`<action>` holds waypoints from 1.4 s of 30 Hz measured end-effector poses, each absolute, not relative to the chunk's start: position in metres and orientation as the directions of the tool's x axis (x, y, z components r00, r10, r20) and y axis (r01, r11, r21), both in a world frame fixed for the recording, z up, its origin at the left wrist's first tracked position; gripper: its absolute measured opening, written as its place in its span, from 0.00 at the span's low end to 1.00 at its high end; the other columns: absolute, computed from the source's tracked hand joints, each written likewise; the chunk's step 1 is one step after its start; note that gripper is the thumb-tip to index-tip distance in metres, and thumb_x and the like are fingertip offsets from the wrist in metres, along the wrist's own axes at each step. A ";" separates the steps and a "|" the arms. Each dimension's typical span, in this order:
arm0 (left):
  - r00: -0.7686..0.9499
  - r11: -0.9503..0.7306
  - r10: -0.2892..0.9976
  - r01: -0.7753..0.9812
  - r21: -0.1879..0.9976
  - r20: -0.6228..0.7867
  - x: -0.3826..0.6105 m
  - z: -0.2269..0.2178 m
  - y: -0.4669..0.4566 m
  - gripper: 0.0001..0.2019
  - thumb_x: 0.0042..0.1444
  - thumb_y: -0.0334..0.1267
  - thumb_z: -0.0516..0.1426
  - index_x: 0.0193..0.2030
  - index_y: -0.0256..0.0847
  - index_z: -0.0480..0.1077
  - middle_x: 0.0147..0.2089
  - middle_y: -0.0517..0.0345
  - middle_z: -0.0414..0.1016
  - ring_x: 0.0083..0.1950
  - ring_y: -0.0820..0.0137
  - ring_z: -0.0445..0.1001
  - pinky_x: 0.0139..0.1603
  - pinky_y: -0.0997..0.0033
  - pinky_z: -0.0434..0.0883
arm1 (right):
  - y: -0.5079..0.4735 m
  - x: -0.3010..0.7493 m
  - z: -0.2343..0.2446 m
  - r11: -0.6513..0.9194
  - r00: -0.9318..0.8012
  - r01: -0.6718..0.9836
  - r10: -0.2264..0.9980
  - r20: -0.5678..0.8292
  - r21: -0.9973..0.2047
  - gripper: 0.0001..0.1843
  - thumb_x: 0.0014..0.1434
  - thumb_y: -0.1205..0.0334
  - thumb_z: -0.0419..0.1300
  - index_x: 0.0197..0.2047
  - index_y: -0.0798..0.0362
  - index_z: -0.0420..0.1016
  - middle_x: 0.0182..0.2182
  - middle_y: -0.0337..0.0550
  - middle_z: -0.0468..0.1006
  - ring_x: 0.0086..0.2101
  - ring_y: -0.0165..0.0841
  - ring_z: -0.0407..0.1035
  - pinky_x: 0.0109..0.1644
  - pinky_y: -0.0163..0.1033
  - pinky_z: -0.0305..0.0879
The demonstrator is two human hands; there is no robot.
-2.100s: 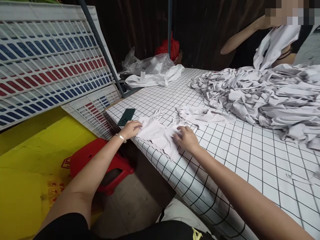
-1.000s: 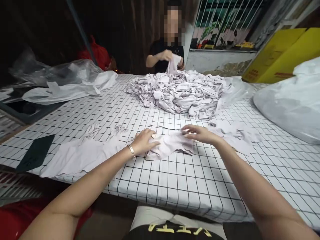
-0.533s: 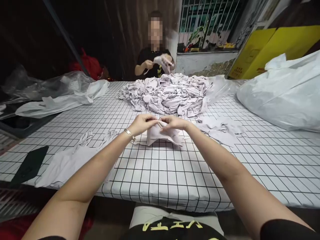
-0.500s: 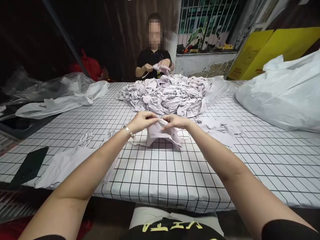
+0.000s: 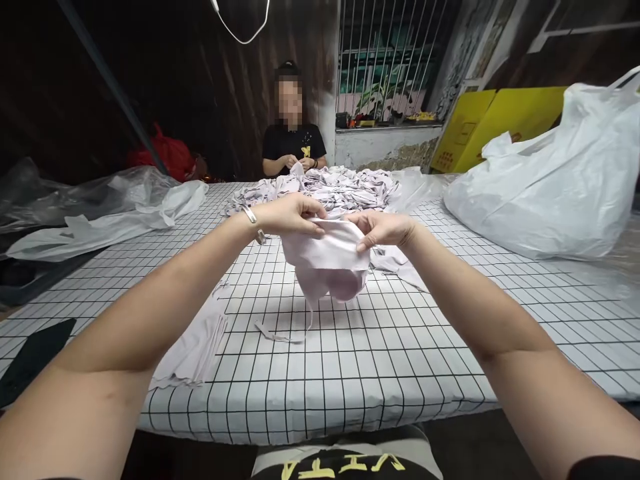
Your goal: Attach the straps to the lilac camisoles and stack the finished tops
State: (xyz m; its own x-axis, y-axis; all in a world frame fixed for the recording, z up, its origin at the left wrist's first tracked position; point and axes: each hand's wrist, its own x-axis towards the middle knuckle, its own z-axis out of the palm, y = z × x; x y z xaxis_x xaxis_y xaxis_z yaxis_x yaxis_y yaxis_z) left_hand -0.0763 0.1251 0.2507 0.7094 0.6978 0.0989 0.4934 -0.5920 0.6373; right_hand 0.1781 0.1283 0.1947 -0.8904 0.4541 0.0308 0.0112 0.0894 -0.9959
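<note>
My left hand (image 5: 293,215) pinches the upper left edge of a pale lilac cloth garment piece (image 5: 327,250) between thumb and fingers. At its right edge, my right hand (image 5: 385,230) grips the same piece, thumb in front. The cloth hangs stretched between both hands above the table, its lower part folded and shaded. From it a thin strap (image 5: 280,335) trails down onto the checked tablecloth (image 5: 300,373). Left of the hands, partly behind my left forearm, lies a neat stack of similar cloth pieces (image 5: 195,347). More pale cloth (image 5: 400,263) lies beyond my right wrist.
A large heap of lilac cloth (image 5: 345,190) covers the table's far middle, with a co-worker (image 5: 295,147) behind it. A full white plastic bag (image 5: 540,193) stands right. Clear and white plastic sheets (image 5: 125,213) lie left, and a dark flat object (image 5: 35,360) near the left edge.
Both hands have lifted the cloth and drawn apart, so it now hangs wider between them. My view has tilted up slightly. The co-worker's hands have come together lower, behind the heap.
</note>
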 end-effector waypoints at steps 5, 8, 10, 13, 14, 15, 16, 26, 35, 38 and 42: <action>0.701 -0.590 0.693 0.415 0.693 0.170 -0.064 0.243 0.127 0.10 0.45 0.38 0.66 0.32 0.34 0.75 0.27 0.62 0.70 0.30 0.75 0.66 0.31 0.76 0.62 | 0.122 0.178 0.193 0.086 -0.866 0.098 0.498 -0.043 -0.991 0.27 0.45 0.70 0.71 0.49 0.54 0.69 0.40 0.40 0.76 0.38 0.30 0.72 0.40 0.32 0.70; 0.693 -0.567 0.682 0.299 0.768 0.234 -0.048 0.244 0.126 0.11 0.43 0.34 0.67 0.29 0.33 0.70 0.27 0.62 0.68 0.30 0.76 0.66 0.32 0.76 0.63 | 0.128 0.166 0.194 0.076 -0.807 -0.033 0.587 0.072 -0.997 0.20 0.47 0.68 0.70 0.42 0.55 0.70 0.35 0.37 0.76 0.33 0.27 0.72 0.35 0.31 0.69; 0.673 -0.506 0.697 0.218 0.834 0.247 -0.040 0.246 0.123 0.12 0.43 0.34 0.68 0.29 0.33 0.68 0.27 0.62 0.68 0.30 0.77 0.66 0.32 0.75 0.64 | 0.131 0.160 0.195 0.044 -0.780 -0.055 0.622 0.071 -0.998 0.16 0.48 0.67 0.69 0.38 0.56 0.69 0.31 0.37 0.75 0.30 0.27 0.71 0.33 0.32 0.68; 0.702 -0.371 0.692 0.148 0.917 0.167 -0.037 0.242 0.120 0.15 0.44 0.36 0.68 0.31 0.33 0.68 0.29 0.61 0.69 0.31 0.76 0.69 0.33 0.73 0.67 | 0.132 0.160 0.196 0.034 -0.706 -0.127 0.699 0.115 -0.991 0.14 0.46 0.69 0.68 0.31 0.56 0.66 0.24 0.34 0.71 0.26 0.25 0.68 0.31 0.32 0.66; 0.731 -0.313 0.673 0.138 0.940 0.117 -0.039 0.238 0.119 0.15 0.43 0.37 0.69 0.32 0.33 0.68 0.30 0.60 0.70 0.32 0.74 0.70 0.34 0.72 0.68 | 0.132 0.161 0.196 0.038 -0.661 -0.178 0.736 0.148 -0.983 0.14 0.46 0.70 0.68 0.29 0.55 0.64 0.23 0.33 0.69 0.24 0.25 0.65 0.30 0.31 0.64; 0.766 -0.251 0.640 0.140 0.958 0.056 -0.041 0.231 0.119 0.16 0.43 0.38 0.69 0.33 0.34 0.70 0.32 0.59 0.72 0.33 0.73 0.71 0.36 0.70 0.69 | 0.132 0.164 0.195 0.041 -0.607 -0.231 0.775 0.177 -0.972 0.15 0.45 0.70 0.67 0.27 0.54 0.61 0.21 0.32 0.67 0.23 0.24 0.64 0.28 0.31 0.62; 0.799 -0.194 0.601 0.156 0.969 -0.009 -0.044 0.224 0.119 0.16 0.43 0.39 0.69 0.35 0.34 0.71 0.33 0.57 0.73 0.35 0.72 0.72 0.37 0.68 0.70 | 0.131 0.168 0.194 0.047 -0.549 -0.281 0.812 0.200 -0.959 0.17 0.45 0.71 0.67 0.25 0.54 0.59 0.21 0.32 0.66 0.23 0.24 0.62 0.27 0.31 0.61; 0.711 -0.104 0.695 -0.046 0.994 0.105 -0.068 0.199 0.139 0.15 0.54 0.47 0.63 0.32 0.36 0.68 0.22 0.62 0.68 0.25 0.77 0.69 0.31 0.74 0.68 | 0.137 0.232 0.196 -0.087 -0.517 -0.049 0.854 -0.049 -0.995 0.21 0.45 0.61 0.72 0.40 0.53 0.70 0.30 0.37 0.76 0.28 0.29 0.70 0.28 0.32 0.66; 0.705 -0.228 0.678 -0.064 0.971 0.206 0.006 0.165 0.116 0.19 0.49 0.43 0.66 0.45 0.36 0.71 0.47 0.49 0.74 0.49 0.67 0.72 0.50 0.64 0.68 | 0.135 0.209 0.213 0.023 -0.612 -0.025 0.790 0.034 -0.999 0.18 0.47 0.62 0.72 0.39 0.55 0.71 0.24 0.34 0.76 0.24 0.27 0.72 0.26 0.30 0.67; 0.705 -0.181 0.682 -0.092 0.979 0.192 0.011 0.162 0.119 0.15 0.46 0.42 0.67 0.33 0.34 0.71 0.34 0.56 0.72 0.38 0.72 0.71 0.43 0.68 0.69 | 0.132 0.219 0.227 0.080 -0.627 0.048 0.778 0.032 -0.996 0.20 0.46 0.63 0.72 0.40 0.55 0.71 0.27 0.35 0.77 0.27 0.28 0.73 0.28 0.30 0.67; 0.692 -0.092 0.703 -0.142 0.985 0.166 -0.022 0.181 0.136 0.17 0.47 0.46 0.67 0.30 0.36 0.67 0.30 0.61 0.69 0.31 0.76 0.68 0.34 0.74 0.67 | 0.130 0.251 0.227 0.104 -0.606 0.411 0.773 -0.187 -0.906 0.20 0.41 0.60 0.73 0.39 0.54 0.77 0.32 0.40 0.79 0.32 0.31 0.73 0.32 0.33 0.69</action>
